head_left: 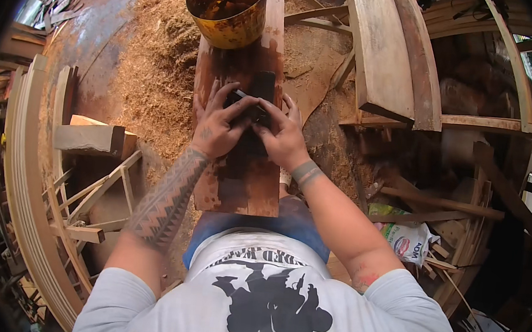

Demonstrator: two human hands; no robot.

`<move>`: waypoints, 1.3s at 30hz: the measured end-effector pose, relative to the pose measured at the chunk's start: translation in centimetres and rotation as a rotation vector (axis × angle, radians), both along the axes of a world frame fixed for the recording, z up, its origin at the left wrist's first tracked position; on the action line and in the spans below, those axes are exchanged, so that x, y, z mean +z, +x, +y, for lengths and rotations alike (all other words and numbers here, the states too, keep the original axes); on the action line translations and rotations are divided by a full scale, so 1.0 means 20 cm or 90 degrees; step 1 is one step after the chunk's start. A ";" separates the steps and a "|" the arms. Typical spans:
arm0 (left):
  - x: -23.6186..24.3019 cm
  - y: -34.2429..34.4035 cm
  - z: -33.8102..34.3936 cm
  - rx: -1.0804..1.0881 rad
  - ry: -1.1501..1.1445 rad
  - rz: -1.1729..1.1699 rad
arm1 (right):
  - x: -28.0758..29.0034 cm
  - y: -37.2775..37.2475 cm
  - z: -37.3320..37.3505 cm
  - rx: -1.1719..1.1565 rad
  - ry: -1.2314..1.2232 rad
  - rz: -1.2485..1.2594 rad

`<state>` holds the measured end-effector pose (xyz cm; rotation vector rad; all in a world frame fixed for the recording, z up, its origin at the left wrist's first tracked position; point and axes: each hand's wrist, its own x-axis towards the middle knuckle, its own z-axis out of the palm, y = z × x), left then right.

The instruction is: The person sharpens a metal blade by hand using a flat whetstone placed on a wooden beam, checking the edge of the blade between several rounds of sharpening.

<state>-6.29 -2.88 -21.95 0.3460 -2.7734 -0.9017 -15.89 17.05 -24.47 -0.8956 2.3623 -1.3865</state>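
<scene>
Both my hands meet over a wet, brown-stained wooden board [264, 198] in front of my body. My left hand [221, 123] and my right hand [285, 137] are closed with fingertips together on a small dark flat piece [239, 93], whose kind I cannot make out. Under and beyond my fingers lies a dark, smooth rectangular block [262, 82], flat along the board and partly covered by my hands. At the board's far end stands a yellow bowl [230, 34], stained brown inside.
Wood shavings [156, 72] spread over the ground left of the board. Thick planks [382, 55] jut in at the upper right. A wooden block [89, 138] and long stacked boards [29, 169] stand at the left. A printed plastic sack [405, 240] lies among scrap wood at the right.
</scene>
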 end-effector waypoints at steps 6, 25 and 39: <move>-0.06 0.20 0.16 -0.009 0.022 0.004 | -0.01 0.17 0.20 0.042 0.031 -0.018; -0.04 0.17 0.11 -0.023 0.004 -0.011 | 0.01 0.14 0.14 0.011 0.030 -0.016; -0.04 0.15 0.15 0.001 -0.016 -0.002 | -0.01 0.14 0.15 0.038 0.036 -0.022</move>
